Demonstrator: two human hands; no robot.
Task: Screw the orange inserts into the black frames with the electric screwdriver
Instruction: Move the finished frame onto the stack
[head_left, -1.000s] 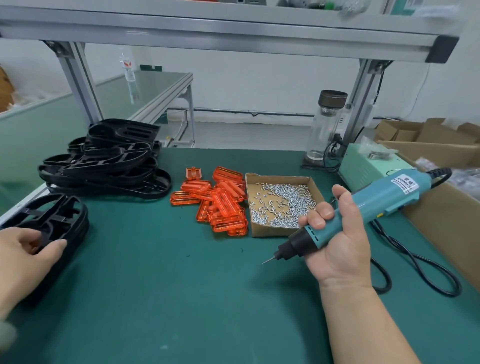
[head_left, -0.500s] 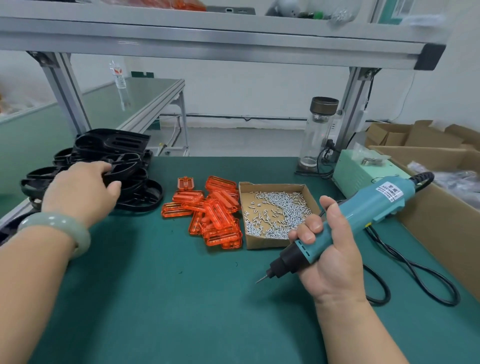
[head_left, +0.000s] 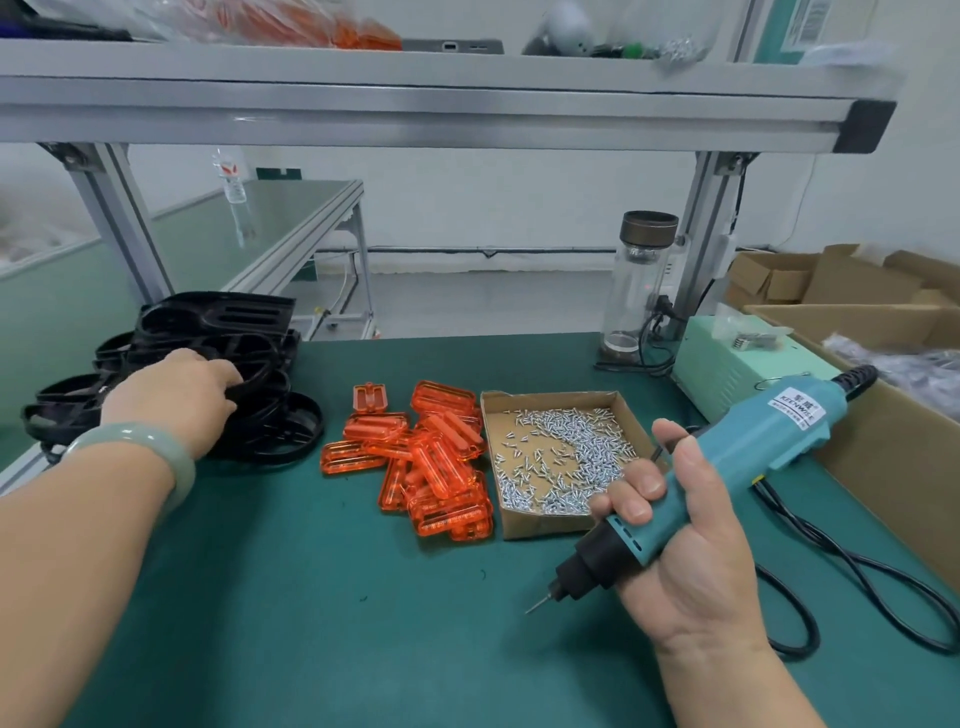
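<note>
A heap of black frames (head_left: 260, 358) lies at the table's left edge. My left hand (head_left: 176, 400) reaches onto the heap, its fingers curled round the rim of one frame. A pile of several orange inserts (head_left: 431, 462) lies in the middle of the green mat. To its right a low cardboard box (head_left: 540, 525) holds many small silver screws. My right hand (head_left: 680, 545) grips the teal electric screwdriver (head_left: 753, 457), held above the mat with its bit pointing down and to the left.
The screwdriver's black cable (head_left: 841, 561) loops over the mat at the right. A pale green power unit (head_left: 743, 364) and a glass bottle (head_left: 636, 291) stand at the back right. Large cardboard boxes (head_left: 893, 457) line the right edge. A metal shelf (head_left: 415, 114) hangs overhead.
My left hand went from a frame at the near left up to the black heap and now curls its fingers round a frame there. The right hand with the screwdriver has hardly moved.
</note>
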